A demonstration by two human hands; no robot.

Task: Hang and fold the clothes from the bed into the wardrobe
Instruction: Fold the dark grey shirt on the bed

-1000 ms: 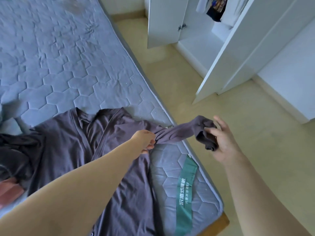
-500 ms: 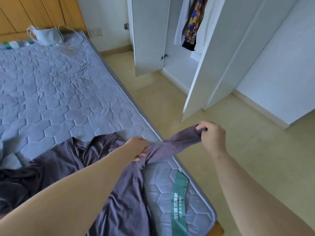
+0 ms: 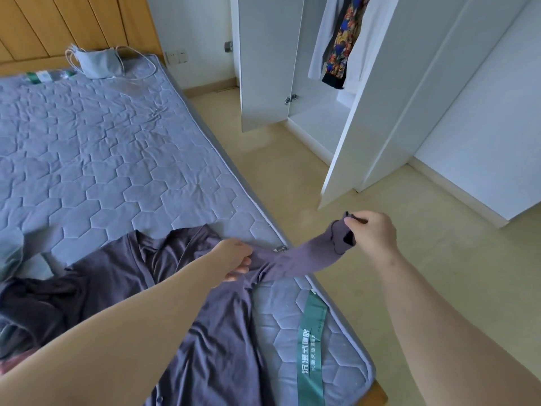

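A purple-grey shirt [image 3: 210, 326] lies spread on the blue quilted mattress [image 3: 117, 159] near its front right corner. One sleeve [image 3: 295, 260] is stretched out past the bed's edge. My left hand [image 3: 234, 259] grips the sleeve near the shoulder. My right hand [image 3: 371, 234] pinches the sleeve's cuff and holds it over the floor. The white wardrobe [image 3: 319, 121] stands open at the upper right, with a white garment and a colourful patterned garment [image 3: 341, 45] hanging inside.
Darker clothes [image 3: 26, 306] are heaped at the mattress's left edge. A grey bag with white cords [image 3: 96, 64] lies at the head of the bed by the wooden headboard. Two open wardrobe doors [image 3: 363, 112] jut over the beige floor [image 3: 292, 183].
The view has tilted up, bringing the wardrobe and headboard into sight. My right hand went from a loose touch on the bunched cuff to a pinch, and pulled the sleeve straighter.
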